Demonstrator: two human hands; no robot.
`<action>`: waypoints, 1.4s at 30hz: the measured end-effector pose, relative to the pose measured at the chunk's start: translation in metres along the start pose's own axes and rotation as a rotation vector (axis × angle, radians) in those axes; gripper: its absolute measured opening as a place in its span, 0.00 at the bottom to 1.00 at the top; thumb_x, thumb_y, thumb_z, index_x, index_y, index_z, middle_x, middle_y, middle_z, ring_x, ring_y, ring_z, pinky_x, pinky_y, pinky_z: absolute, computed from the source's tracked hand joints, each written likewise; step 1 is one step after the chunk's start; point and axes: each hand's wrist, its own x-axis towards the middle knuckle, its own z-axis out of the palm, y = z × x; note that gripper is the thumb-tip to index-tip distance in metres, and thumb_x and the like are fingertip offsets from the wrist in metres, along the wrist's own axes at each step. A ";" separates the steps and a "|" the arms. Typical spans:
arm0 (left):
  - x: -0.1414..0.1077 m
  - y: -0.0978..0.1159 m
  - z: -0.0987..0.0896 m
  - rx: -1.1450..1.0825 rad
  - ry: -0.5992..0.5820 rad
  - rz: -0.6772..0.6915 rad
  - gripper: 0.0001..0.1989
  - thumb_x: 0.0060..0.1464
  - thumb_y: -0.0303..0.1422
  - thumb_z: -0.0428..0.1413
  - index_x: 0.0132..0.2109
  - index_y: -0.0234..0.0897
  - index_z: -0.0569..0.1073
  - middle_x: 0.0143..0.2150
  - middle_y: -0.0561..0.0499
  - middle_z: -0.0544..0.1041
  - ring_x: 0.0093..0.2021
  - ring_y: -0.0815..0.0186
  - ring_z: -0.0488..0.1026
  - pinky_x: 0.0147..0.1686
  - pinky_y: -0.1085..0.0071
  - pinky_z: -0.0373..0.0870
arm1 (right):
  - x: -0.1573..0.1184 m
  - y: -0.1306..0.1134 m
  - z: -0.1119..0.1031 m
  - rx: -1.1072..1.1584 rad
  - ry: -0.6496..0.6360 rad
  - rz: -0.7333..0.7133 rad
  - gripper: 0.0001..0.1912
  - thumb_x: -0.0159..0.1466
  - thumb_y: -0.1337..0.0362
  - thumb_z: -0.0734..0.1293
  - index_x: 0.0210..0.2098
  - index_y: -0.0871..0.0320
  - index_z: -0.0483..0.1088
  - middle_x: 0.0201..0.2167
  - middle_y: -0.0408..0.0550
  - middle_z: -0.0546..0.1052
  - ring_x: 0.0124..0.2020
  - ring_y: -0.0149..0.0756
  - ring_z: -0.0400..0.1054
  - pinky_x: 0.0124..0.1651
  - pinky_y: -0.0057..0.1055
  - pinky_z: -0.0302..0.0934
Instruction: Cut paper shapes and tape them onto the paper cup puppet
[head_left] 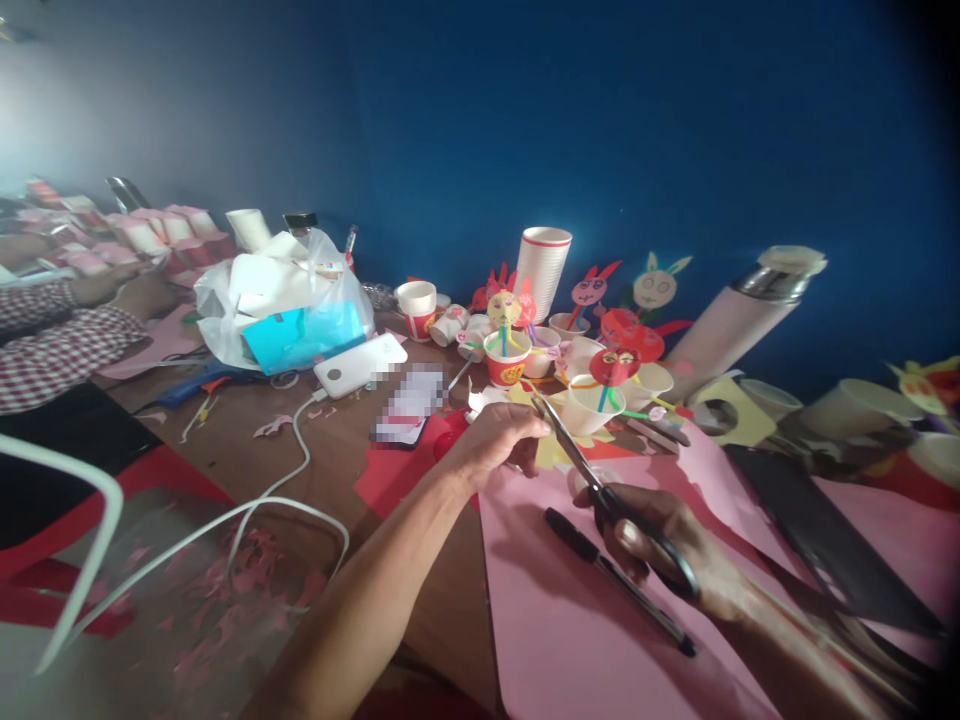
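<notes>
My right hand (667, 530) grips a pair of scissors (579, 460) by the black handles, with the blades pointing up and left. Close to the blade tips, my left hand (502, 440) is closed in a pinch. What its fingers hold is too small and hidden to make out. Below both hands lies a large pink sheet of paper (551, 630), and a black marker pen (622, 582) rests on it. Just beyond the hands stands a white paper cup (585, 408) with a red paper face (615, 366) on a straw.
Several decorated cups stand along the blue wall, beside a stack of paper cups (543, 270) and a tilted thermos flask (739, 315). Leftward are a phone (411, 402), a white power bank (360, 366) with its cable, and a plastic bag (217, 315). Another person's checked sleeve (67, 345) shows far left.
</notes>
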 end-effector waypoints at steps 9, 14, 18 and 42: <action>-0.002 0.004 0.001 0.001 -0.005 -0.021 0.08 0.40 0.33 0.55 0.21 0.33 0.66 0.15 0.55 0.66 0.15 0.73 0.63 0.17 0.76 0.60 | 0.000 0.001 0.001 0.013 -0.007 0.004 0.33 0.48 0.39 0.66 0.39 0.62 0.71 0.14 0.42 0.64 0.13 0.28 0.55 0.17 0.29 0.53; -0.002 0.005 0.000 -0.005 -0.041 -0.018 0.08 0.41 0.33 0.54 0.21 0.34 0.66 0.15 0.54 0.66 0.14 0.72 0.64 0.18 0.75 0.61 | 0.000 0.001 -0.001 0.026 -0.012 0.015 0.31 0.49 0.41 0.66 0.39 0.62 0.72 0.14 0.42 0.65 0.13 0.28 0.56 0.17 0.29 0.54; -0.003 0.005 -0.001 -0.013 -0.048 -0.025 0.08 0.41 0.32 0.54 0.21 0.34 0.65 0.15 0.55 0.66 0.14 0.73 0.62 0.19 0.73 0.64 | -0.001 0.001 -0.002 0.030 -0.017 0.021 0.31 0.49 0.41 0.66 0.39 0.62 0.72 0.14 0.43 0.65 0.13 0.29 0.57 0.17 0.29 0.54; -0.003 0.010 -0.008 -0.006 -0.171 -0.039 0.08 0.40 0.30 0.54 0.19 0.34 0.64 0.14 0.54 0.65 0.15 0.72 0.62 0.18 0.74 0.61 | -0.002 -0.003 -0.005 -0.007 -0.039 0.054 0.29 0.49 0.44 0.69 0.39 0.62 0.72 0.15 0.41 0.63 0.15 0.28 0.56 0.18 0.27 0.53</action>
